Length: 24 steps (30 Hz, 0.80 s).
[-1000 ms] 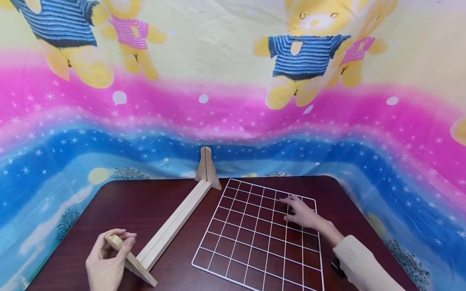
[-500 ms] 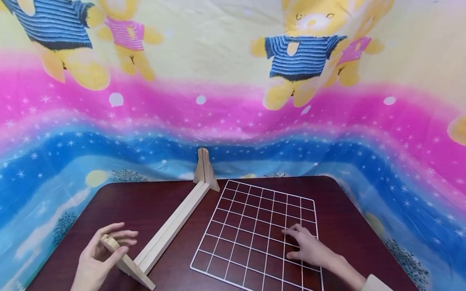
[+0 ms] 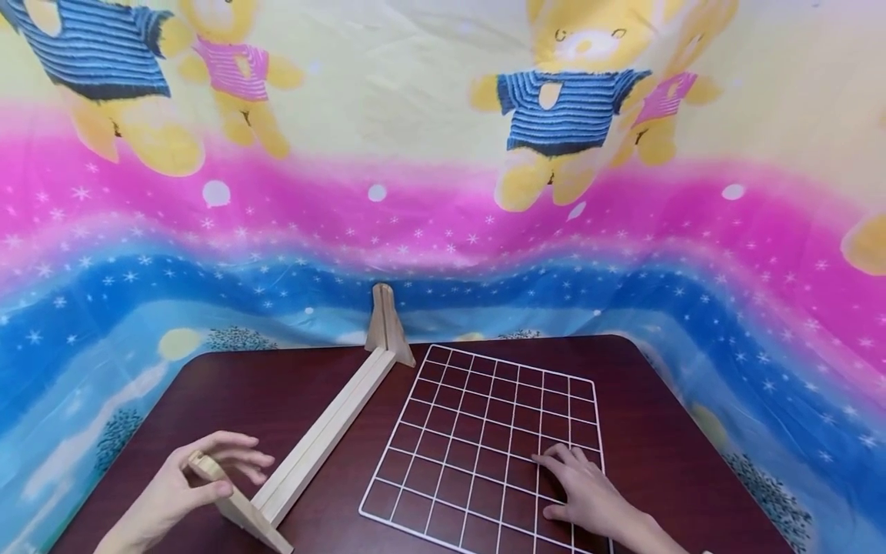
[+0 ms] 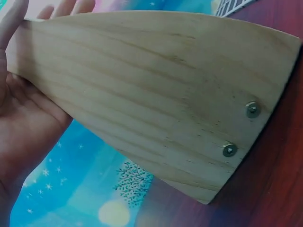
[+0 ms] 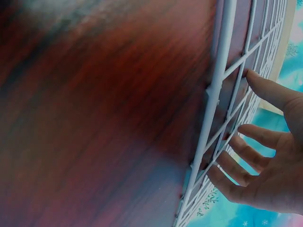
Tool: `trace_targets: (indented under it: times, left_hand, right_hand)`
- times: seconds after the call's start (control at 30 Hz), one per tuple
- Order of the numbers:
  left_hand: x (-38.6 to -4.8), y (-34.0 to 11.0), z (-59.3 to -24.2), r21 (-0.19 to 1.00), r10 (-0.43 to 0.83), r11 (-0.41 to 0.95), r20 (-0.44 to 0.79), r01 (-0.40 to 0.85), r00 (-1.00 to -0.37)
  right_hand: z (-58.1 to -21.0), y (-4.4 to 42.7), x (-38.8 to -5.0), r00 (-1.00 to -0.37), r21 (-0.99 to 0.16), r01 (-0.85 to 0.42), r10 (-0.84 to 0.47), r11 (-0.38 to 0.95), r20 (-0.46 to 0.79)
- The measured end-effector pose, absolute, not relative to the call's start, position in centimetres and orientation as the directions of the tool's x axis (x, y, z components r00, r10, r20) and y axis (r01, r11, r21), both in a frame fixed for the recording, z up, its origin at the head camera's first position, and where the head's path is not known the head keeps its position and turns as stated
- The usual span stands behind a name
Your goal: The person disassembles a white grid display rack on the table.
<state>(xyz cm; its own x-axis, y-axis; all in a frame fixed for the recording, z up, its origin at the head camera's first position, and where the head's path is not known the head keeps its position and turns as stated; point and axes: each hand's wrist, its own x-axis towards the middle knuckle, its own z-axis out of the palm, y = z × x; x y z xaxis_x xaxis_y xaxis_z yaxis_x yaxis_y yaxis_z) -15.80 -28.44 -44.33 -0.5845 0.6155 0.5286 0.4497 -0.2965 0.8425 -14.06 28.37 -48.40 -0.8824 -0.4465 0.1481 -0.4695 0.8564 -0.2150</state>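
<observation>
My left hand (image 3: 162,485) is around the narrow top of the near wooden end piece (image 3: 242,514), fingers spread loosely over it. In the left wrist view the palm (image 4: 28,127) lies behind this flat board (image 4: 156,80), which has two metal fasteners near its wide end. A pale wooden beam (image 3: 332,431) runs from it to an upright far end piece (image 3: 388,332). Beside the frame a white wire grid (image 3: 395,428) lies on the table. Over its right part is my right hand (image 3: 588,492), fingertips at the wires, thumb and fingers apart, as the right wrist view shows too.
The dark red-brown table (image 3: 242,392) has rounded back corners. A cloth with printed bears (image 3: 567,115), pink and blue bands and snowflakes hangs behind it and along both sides.
My left fingers have loosened and spread around the end piece's top. My right hand has moved across the grid toward the near side, and its sleeve has almost left the view.
</observation>
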Motion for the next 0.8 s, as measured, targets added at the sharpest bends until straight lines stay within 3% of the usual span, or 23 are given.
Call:
trace_targets:
  times: [0.13, 0.37, 0.8]
  left_hand:
    - [-16.2, -28.8, -44.4, 0.852, 0.661, -0.34, 0.517, 0.397, -0.544]
    - [-16.5, -28.8, -44.4, 0.877, 0.681, -0.382, 0.48, 0.291, -0.554]
    - [-16.7, -28.6, -44.8, 0.856, 0.69, -0.443, 0.515, 0.265, -0.509]
  right_hand:
    - [-48.5, 28.1, -14.3, -0.891, -0.229, -0.454, -0.431, 0.861, 0.144]
    - [-48.3, 28.1, -14.6, -0.906, -0.269, -0.423, -0.4, 0.865, 0.138]
    - [-48.2, 28.3, -15.2, -0.908, -0.324, -0.411, -0.416, 0.852, 0.06]
